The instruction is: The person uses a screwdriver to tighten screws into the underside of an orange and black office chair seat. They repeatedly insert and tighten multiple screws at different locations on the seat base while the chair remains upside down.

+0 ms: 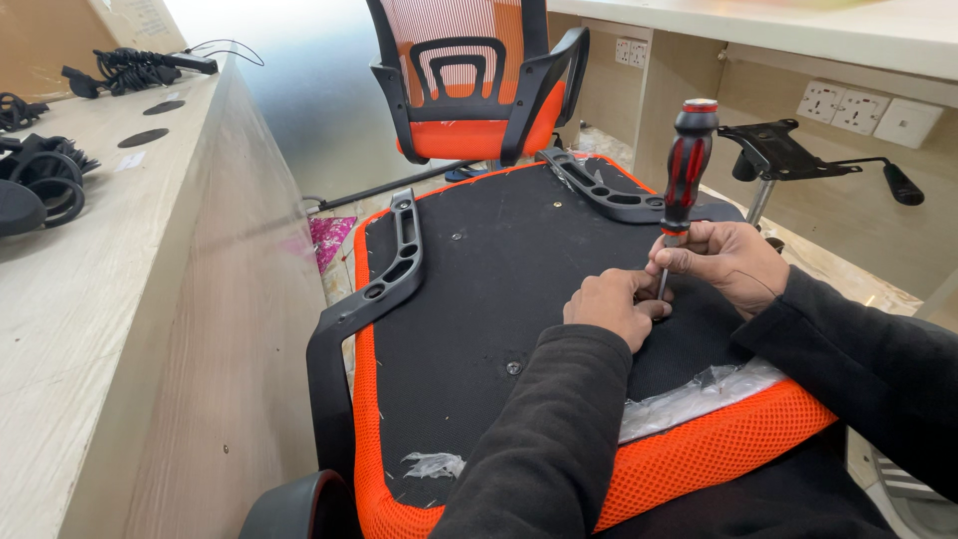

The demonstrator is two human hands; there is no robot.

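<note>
Head view: a workshop with pale wooden benches on both sides, wall sockets (858,110) along the right bench and a finished orange mesh office chair (469,80) standing behind. In front of the person an upturned orange chair seat (479,299) lies with its black underside up, and black armrests (394,260) are fixed along its left and far right edges.

The screwdriver (684,170), red and black in the handle, stands nearly upright, its long axis running from the handle top down to a tip planted on the seat's underside near the right edge. The right hand (723,262) is closed around the lower shaft. The left hand (609,304) is curled tight just beside the tip, fingers pinched at the point of contact; what they pinch is hidden. Both hands touch one another there, the left slightly nearer the tip.

A loose chair mechanism plate (783,150) sits beyond, well apart from the hands.
</note>
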